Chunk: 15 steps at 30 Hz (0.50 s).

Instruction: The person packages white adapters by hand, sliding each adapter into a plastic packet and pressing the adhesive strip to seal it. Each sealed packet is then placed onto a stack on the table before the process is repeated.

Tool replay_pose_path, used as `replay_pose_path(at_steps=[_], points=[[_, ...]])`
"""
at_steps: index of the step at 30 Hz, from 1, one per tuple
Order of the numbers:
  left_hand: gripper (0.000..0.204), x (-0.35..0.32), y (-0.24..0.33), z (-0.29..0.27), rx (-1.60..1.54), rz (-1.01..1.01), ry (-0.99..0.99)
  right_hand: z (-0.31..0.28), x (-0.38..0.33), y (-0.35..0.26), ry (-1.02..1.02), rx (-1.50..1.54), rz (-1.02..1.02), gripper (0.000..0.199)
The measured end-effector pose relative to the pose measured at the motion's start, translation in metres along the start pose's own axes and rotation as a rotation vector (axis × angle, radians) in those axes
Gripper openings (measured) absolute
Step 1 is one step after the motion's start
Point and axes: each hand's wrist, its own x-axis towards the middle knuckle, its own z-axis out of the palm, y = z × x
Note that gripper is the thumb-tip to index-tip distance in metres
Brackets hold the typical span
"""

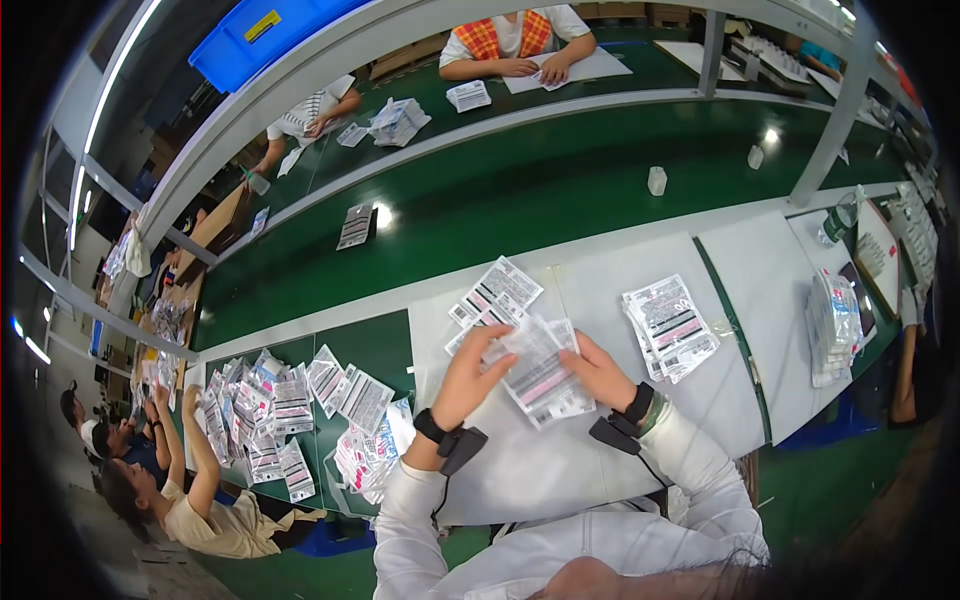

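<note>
Over the white work mat (500, 470), both my hands are on a small bunch of flat printed packets (545, 380), white with grey text blocks and a pink band. My right hand (605, 375) grips their right edge, thumb on top. My left hand (472, 375) is at their upper left, its fingers curled onto the top packet, which is blurred by motion. Just beyond lie a few loose packets (503, 288). To the right of my hands sits a neat stack of the same packets (670, 325). I wear dark wristbands with black devices.
A heap of packets (255, 410) covers the green table on the left. Farther right stand a bundled stack (835, 325) and a plastic bottle (838, 222). On the green conveyor (480, 200) lie a grey packet (356, 227) and two small white pieces. Metal posts and co-workers surround the bench.
</note>
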Motion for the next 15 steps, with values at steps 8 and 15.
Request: replay_pose_path(at_steps=[8, 15], points=[[0.047, 0.010, -0.018, -0.014, 0.138, -0.015, 0.126, 0.000, -0.002, 0.005, 0.010, -0.154, -0.042, 0.037], [0.050, 0.003, -0.039, -0.016, 0.813, -0.069, 0.150, -0.010, 0.002, -0.006, 0.227, 0.247, 0.046, 0.035]])
